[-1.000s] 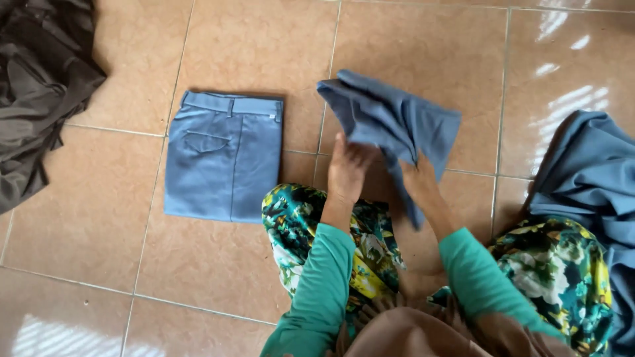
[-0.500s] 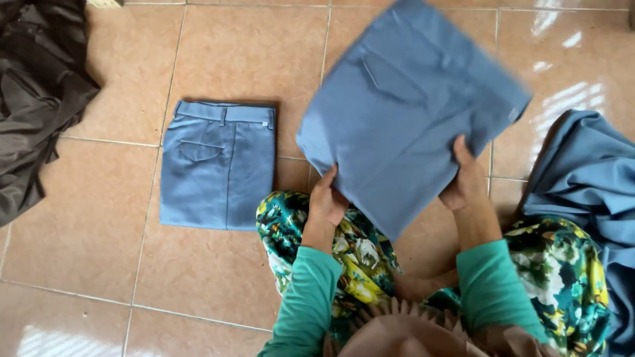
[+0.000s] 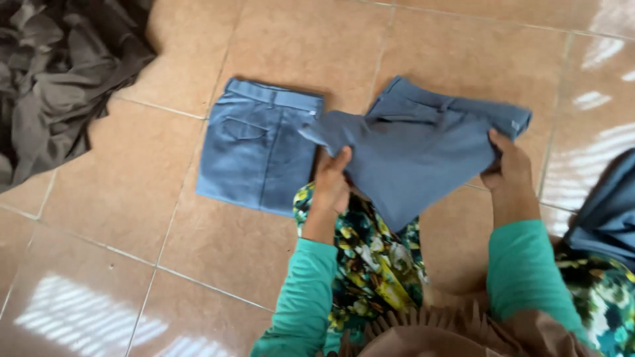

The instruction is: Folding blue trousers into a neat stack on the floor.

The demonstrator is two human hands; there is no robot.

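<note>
I have both hands on a blue pair of trousers, held just above the tiled floor in front of my knees. My left hand has its fingers closed on the near left edge of the cloth, and my right hand grips the right edge below the waistband. A folded blue pair lies flat just left of it, with dark grey cloth heaped farther left.
</note>
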